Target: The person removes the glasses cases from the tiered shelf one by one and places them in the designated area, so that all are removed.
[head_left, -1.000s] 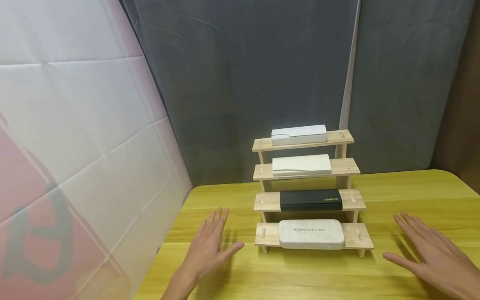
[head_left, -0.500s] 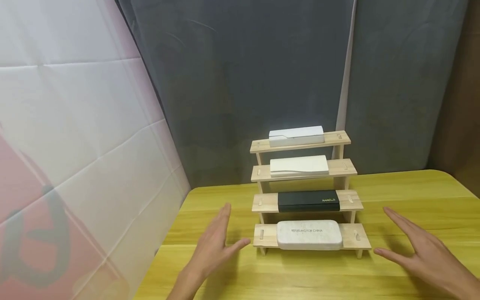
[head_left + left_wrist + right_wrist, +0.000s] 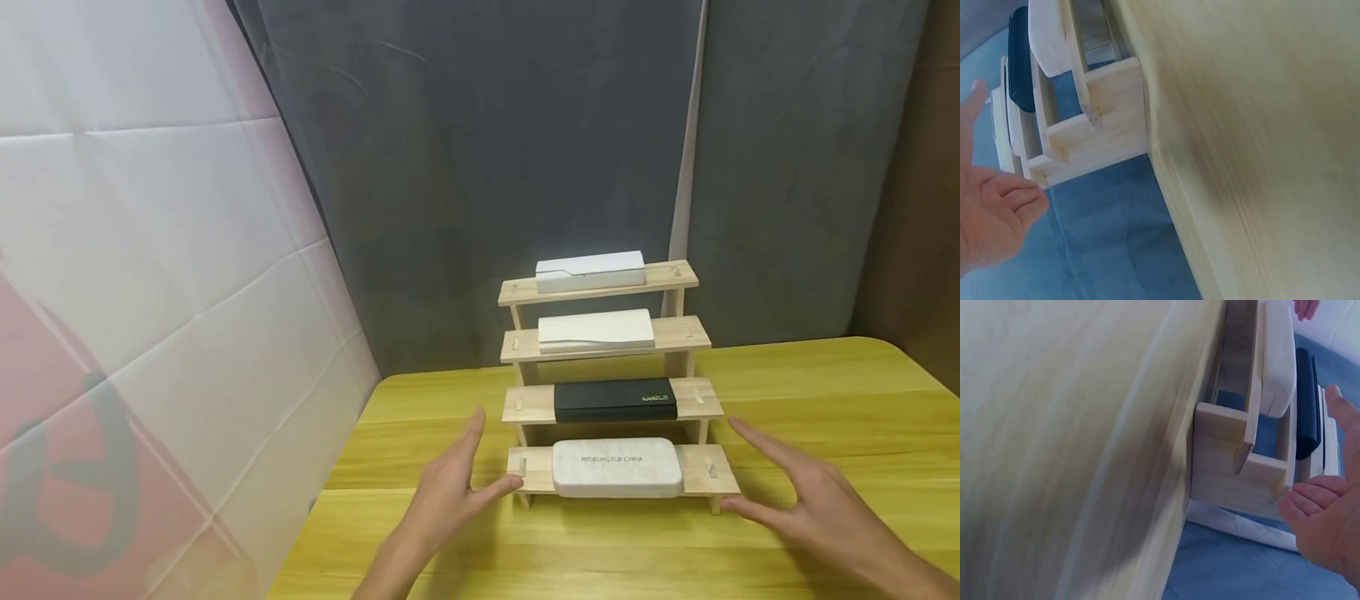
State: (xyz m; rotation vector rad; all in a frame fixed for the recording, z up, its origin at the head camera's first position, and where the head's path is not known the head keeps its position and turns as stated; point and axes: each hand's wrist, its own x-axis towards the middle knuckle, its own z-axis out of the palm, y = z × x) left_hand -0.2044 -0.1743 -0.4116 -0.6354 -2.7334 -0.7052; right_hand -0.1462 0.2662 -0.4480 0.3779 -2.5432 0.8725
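"Where's the four-tier pale wooden stand (image 3: 707,471)?"
"On the yellow wood-grain bench (image 3: 600,558), bearing a rounded white case (image 3: 617,475) on its lowest tier, an oblong black case (image 3: 611,401) above."
"What flanks it?"
"Left hand (image 3: 442,497) left, right hand (image 3: 821,504) right, fingers spread wide from thumbs; whether they touch it, I can't tell."

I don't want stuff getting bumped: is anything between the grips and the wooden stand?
Nothing visible is in the way. The left grip and right grip are at opposite ends of the wooden stand; the four cases sit up on its shelves.
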